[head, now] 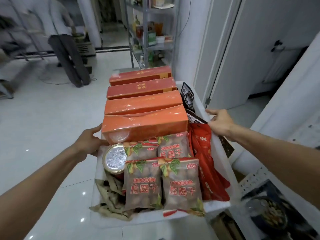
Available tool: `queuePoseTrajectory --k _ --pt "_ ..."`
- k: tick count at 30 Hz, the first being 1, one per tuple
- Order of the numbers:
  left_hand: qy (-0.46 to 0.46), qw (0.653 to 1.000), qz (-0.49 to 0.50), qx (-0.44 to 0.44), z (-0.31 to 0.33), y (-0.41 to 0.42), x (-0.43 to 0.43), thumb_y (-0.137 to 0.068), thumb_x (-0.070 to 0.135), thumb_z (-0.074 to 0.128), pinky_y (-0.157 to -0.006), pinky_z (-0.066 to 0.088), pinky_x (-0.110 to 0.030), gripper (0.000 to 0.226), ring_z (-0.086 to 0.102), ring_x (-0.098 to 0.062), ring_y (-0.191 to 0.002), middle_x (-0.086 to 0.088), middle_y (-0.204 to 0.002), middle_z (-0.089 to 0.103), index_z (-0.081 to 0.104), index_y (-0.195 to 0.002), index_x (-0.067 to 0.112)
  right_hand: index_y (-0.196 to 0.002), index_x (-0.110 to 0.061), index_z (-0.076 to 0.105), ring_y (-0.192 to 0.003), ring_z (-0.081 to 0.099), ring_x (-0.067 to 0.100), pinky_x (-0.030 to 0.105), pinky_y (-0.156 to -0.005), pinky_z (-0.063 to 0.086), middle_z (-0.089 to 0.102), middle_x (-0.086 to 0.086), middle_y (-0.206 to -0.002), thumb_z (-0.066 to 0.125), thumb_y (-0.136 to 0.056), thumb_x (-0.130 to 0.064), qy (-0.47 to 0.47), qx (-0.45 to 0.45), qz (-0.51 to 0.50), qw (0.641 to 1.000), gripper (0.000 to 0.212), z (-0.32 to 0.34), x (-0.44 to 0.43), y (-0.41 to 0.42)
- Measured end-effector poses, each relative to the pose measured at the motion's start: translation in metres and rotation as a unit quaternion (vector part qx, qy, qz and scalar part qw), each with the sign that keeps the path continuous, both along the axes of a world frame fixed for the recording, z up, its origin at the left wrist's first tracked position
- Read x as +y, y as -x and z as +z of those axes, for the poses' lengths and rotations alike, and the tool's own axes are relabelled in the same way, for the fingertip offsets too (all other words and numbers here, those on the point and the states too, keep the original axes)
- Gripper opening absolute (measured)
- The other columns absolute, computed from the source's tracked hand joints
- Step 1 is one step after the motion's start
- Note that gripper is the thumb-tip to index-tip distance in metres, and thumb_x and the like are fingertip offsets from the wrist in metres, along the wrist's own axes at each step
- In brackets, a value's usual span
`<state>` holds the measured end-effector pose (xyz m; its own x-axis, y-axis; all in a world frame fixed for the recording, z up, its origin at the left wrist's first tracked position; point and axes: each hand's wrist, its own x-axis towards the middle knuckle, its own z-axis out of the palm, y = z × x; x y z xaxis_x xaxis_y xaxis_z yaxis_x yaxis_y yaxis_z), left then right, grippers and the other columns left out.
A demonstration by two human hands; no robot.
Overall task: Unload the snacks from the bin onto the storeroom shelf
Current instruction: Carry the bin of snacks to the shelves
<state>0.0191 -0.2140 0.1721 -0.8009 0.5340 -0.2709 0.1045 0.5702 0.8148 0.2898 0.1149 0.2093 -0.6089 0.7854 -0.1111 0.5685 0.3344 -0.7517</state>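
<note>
The white bin (138, 219) is held between both hands, well short of the metal shelf (149, 32) ahead; the left hand (90, 142) grips its left rim; the right hand (219, 121) grips its right rim; orange boxes (145, 125) and longan bags (180, 184) fill it.

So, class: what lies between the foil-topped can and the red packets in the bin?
Clear snack bags with red lettering, overlapping, as the head view shows.

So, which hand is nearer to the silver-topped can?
Left. The left hand grips the bin beside the can; the right hand holds its opposite rim.
</note>
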Motion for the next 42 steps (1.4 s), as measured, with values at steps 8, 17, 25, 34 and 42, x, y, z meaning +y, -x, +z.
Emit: queuePoseTrajectory --k 8,17,25,34,42 --pt "-0.031 0.999 0.007 0.026 0.03 -0.076 -0.054 -0.08 -0.004 0.071 -0.057 0.056 -0.038 0.059 0.065 -0.029 -0.069 -0.019 -0.082 0.071 0.059 -0.135 0.013 -0.145 -0.015 0.047 -0.071 0.062 0.018 0.023 -0.048 0.048 0.067 0.012 -0.102 0.082 -0.078 -0.014 0.019 0.024 -0.006 1.0 0.076 0.03 -0.059 -0.092" --pt "-0.033 0.998 0.022 0.04 0.047 -0.176 -0.122 -0.08 -0.006 0.07 -0.049 0.051 -0.032 0.052 0.067 -0.028 -0.074 -0.011 -0.091 0.069 0.06 -0.13 0.007 -0.145 -0.014 0.049 -0.051 0.055 0.01 0.013 -0.035 0.038 0.06 0.007 -0.081 0.074 -0.083 -0.002 0.017 0.044 -0.025 0.999 0.068 0.057 -0.14 -0.188" --pt "-0.049 0.996 -0.043 0.054 0.053 -0.214 -0.167 -0.082 -0.002 0.072 -0.052 0.054 -0.035 0.05 0.068 -0.03 -0.078 -0.008 -0.093 0.068 0.06 -0.13 0.004 -0.143 -0.019 0.052 -0.062 0.052 0.017 0.023 -0.049 0.042 0.056 0.002 -0.075 0.07 -0.081 -0.006 0.002 0.051 -0.092 0.994 0.065 0.059 -0.223 -0.255" --pt "-0.045 0.985 -0.153 0.069 0.072 -0.237 -0.183 -0.082 -0.005 0.07 -0.05 0.05 -0.032 0.045 0.064 -0.026 -0.068 -0.008 -0.08 0.066 0.062 -0.126 0.004 -0.143 -0.023 0.053 -0.062 0.057 0.015 0.019 -0.044 0.043 0.07 0.007 -0.09 0.077 -0.078 -0.015 0.004 0.063 -0.228 0.972 0.07 0.05 -0.314 -0.331" --pt "-0.061 0.963 -0.252 0.068 0.07 -0.293 -0.168 -0.078 -0.01 0.07 -0.052 0.046 -0.034 0.029 0.057 -0.03 -0.063 -0.014 -0.076 0.065 0.066 -0.101 0.008 -0.141 -0.027 0.054 -0.067 0.056 0.016 0.019 -0.047 0.04 0.064 0.008 -0.101 0.073 -0.076 -0.014 -0.008 0.057 -0.321 0.945 0.069 0.052 -0.373 -0.419"
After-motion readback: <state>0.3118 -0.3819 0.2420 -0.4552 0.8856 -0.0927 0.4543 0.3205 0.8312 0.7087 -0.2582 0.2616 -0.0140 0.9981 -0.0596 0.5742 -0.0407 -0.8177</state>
